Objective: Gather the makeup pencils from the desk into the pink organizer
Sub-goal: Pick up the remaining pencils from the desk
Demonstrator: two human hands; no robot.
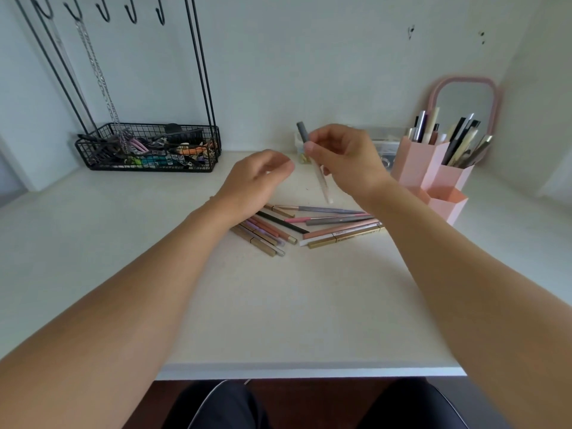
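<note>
Desk edge: I see the white, flat-topped desk (278, 320) nearest me, with both bare forearms reaching forward over it.
Loose pencils: a pile of slim makeup pencils (309, 226) in gold, pink, grey, black and lilac lies on the desk between my wrists, fanned in two groups that meet near the middle.
Left hand: my left hand (257, 178) hovers above the left group, fingers loosely curled, holding nothing.
Right hand: my right hand (343, 156) is raised above the pile; thumb and fingertips pinch a white pencil with a grey cap (312, 159), cap end up, body slanting down toward the desk, clear of it.
Organizer: the pink plastic organizer of hexagonal tubes (433, 178) stands on the desk to the right of my right hand, near it; its taller rear tubes hold upright pencils, and I see nothing in the low front tube.
Mirror: a pink-framed mirror (464, 97) stands behind the organizer against the wall.
Basket: a black wire basket (148, 147) filled with small clips sits far left by the wall.
</note>
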